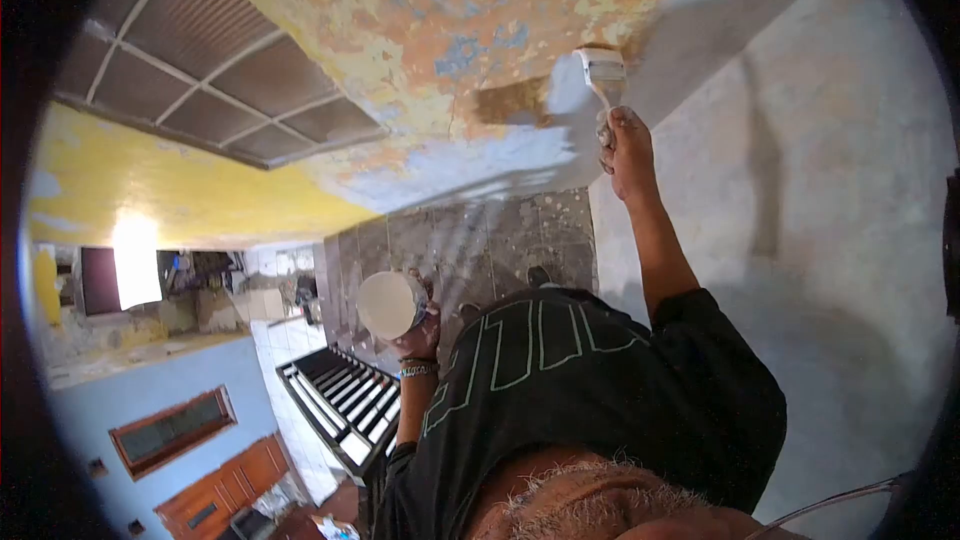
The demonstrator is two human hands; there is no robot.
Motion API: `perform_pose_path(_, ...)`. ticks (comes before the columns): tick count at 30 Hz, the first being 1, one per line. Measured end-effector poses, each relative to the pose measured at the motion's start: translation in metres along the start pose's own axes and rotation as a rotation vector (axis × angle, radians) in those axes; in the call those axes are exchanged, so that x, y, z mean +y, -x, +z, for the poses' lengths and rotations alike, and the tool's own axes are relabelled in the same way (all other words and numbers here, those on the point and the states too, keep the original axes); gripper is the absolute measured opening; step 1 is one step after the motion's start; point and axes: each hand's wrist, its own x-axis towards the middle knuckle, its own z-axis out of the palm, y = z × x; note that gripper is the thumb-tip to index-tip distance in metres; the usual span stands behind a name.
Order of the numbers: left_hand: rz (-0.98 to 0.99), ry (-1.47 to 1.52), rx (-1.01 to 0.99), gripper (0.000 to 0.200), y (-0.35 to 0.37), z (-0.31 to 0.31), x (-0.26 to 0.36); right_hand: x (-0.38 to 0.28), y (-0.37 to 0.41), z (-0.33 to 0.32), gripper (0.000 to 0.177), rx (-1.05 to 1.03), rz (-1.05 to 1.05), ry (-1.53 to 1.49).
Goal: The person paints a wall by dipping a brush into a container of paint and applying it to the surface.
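My right hand (pixel 628 153) is wrapped round the handle of a wide paintbrush (pixel 603 70), whose bristle end is against the wall (pixel 440 15). Around the brush, the wall is patchy orange and yellow with blue-grey spots. A darker, wet-looking strip (pixel 515 103) and whitish paint show to the left of the brush and below it. Low on the left, my left hand (pixel 420 335) grips a round paint tub (pixel 390 304) from its side. Its top shows a pale, off-white surface.
At upper left is a gridded window (pixel 190 60). A pale grey wall (pixel 820 170) rises close on my right. Dark floor tiles (pixel 460 240) lie below, speckled with paint. A black metal railing (pixel 345 405) stands at lower left, near an orange-brown door (pixel 225 490).
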Motion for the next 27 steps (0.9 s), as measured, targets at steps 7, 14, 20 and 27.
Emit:
perform_pose_path(7,-0.106,0.053,-0.171,0.068,-0.014,0.018,0.019,-0.104,0.016,0.038,0.023,0.111,-0.371,0.078)
perform_pose_path(14,-0.192,0.055,-0.267,0.064,-0.03,0.02,0.035,-0.057,-0.091,-0.012,0.012,0.454,-1.703,1.212)
perform_pose_path(20,-0.212,-0.005,-0.276,0.069,-0.033,0.025,0.037,0.132,-0.08,-0.058,0.009,0.225,-0.65,0.961)
perform_pose_path(27,-0.232,-0.009,-0.281,0.069,-0.024,0.032,0.033,0.182,-0.034,-0.072,0.032,0.235,0.006,0.447)
